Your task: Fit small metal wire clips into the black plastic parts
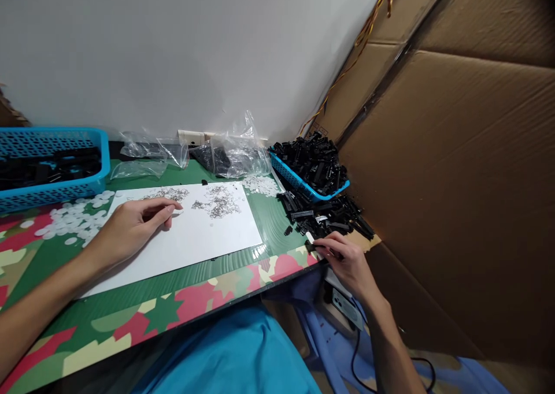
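My left hand [134, 226] is over the white sheet [208, 235], thumb and fingers pinched on a small white disc [178, 212] seen nearly edge-on. Just beyond its fingertips lie small metal pieces [221, 204], spread in two heaps on the sheet. At the table's front edge my right hand [347, 264] grips a small black plastic part [310, 246]. A white piece [309, 237] sticks up beside that part; whether the two are joined I cannot tell. Loose black plastic parts [336, 216] lie just past this hand.
A blue basket [295, 180] heaped with black parts stands at the back right, another blue basket [105, 163] at the left. White discs [76, 219] lie scattered left of the sheet. Clear plastic bags [243, 157] rest along the wall. A cardboard wall [455, 180] closes the right side.
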Available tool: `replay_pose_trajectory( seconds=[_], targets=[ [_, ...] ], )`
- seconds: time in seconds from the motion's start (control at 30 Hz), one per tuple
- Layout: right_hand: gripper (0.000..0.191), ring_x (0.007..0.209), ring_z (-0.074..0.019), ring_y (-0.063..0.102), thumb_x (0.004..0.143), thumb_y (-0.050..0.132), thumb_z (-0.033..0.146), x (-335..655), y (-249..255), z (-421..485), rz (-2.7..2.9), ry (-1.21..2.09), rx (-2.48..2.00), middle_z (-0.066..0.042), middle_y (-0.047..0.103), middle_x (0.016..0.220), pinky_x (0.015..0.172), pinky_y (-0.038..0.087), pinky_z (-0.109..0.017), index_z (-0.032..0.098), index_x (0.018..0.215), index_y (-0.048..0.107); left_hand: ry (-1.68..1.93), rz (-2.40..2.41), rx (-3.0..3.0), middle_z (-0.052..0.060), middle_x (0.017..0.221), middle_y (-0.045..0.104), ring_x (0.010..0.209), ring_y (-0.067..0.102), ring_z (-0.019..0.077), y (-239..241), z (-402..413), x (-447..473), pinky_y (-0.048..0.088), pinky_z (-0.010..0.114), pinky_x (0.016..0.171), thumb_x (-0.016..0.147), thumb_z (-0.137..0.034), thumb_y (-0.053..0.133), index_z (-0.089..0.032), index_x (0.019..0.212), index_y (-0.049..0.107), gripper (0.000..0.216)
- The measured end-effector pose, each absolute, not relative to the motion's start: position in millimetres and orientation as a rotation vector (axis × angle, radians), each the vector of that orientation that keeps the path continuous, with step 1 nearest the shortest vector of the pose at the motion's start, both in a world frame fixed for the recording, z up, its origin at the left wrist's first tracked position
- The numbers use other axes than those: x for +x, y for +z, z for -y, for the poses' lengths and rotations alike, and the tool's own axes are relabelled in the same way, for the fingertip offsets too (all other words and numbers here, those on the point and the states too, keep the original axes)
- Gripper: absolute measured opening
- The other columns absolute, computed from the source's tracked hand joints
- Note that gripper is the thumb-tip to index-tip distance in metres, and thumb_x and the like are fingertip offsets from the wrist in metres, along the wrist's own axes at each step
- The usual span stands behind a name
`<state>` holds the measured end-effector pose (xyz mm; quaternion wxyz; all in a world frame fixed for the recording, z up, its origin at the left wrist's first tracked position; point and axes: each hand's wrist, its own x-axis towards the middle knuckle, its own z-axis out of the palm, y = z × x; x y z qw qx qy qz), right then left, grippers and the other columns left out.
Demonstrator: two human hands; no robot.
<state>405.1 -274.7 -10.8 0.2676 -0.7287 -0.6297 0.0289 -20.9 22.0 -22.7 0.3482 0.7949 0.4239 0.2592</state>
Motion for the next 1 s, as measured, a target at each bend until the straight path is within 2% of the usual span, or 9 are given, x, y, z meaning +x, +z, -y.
replay_pose_trajectory(
  seconds=[0.13,0.37,0.57,0.7,1.0],
  targets=[
    [0.032,0.080,-0.0207,0.068,0.110,0.050,0.040,409,-19,271,1.683,-0.088,-2.023,-0.008,0.070,0.103,0.072,0.052,-0.033,0.031,0.117,0.079,0.680,-1.072,2.050,0.005,0.082,0.073,0.080,0.062,0.0224,-23,-22,-22,0.041,0.030,0.068,0.099,-0.063,0.059,-0.022,0.115,0.077,0.048],
    [0.030,0.072,-0.0169,0.067,0.107,0.055,0.041,420,-28,275,1.588,-0.331,-2.126,-0.006,0.072,0.101,0.066,0.046,-0.029,0.026,0.114,0.080,0.724,-1.086,2.028,0.002,0.081,0.073,0.076,0.063,0.0207,-27,-23,-23,0.043,0.030,0.068,0.098,-0.063,0.061,-0.024,0.116,0.077,0.046],
    [0.027,0.071,-0.0166,0.067,0.107,0.056,0.038,428,-30,275,1.567,-0.353,-2.125,-0.006,0.073,0.100,0.067,0.047,-0.028,0.026,0.113,0.080,0.760,-1.102,2.040,0.001,0.080,0.073,0.073,0.060,0.0190,-24,-23,-24,0.043,0.029,0.065,0.098,-0.062,0.061,-0.025,0.113,0.077,0.044],
    [0.028,0.071,-0.0160,0.065,0.106,0.057,0.039,429,-28,276,1.530,-0.354,-2.078,-0.006,0.071,0.097,0.067,0.049,-0.028,0.025,0.119,0.078,0.799,-1.091,2.018,0.000,0.079,0.072,0.072,0.060,0.0181,-23,-21,-22,0.044,0.029,0.066,0.098,-0.060,0.061,-0.025,0.112,0.078,0.040],
    [0.028,0.063,-0.0143,0.050,0.104,0.063,0.039,422,-14,286,1.409,-0.401,-1.963,-0.004,0.062,0.092,0.063,0.046,-0.030,0.022,0.122,0.076,0.884,-1.098,2.008,0.000,0.083,0.072,0.074,0.065,0.0192,-17,-15,-18,0.048,0.030,0.066,0.101,-0.053,0.061,-0.026,0.108,0.079,0.033]
  ],
)
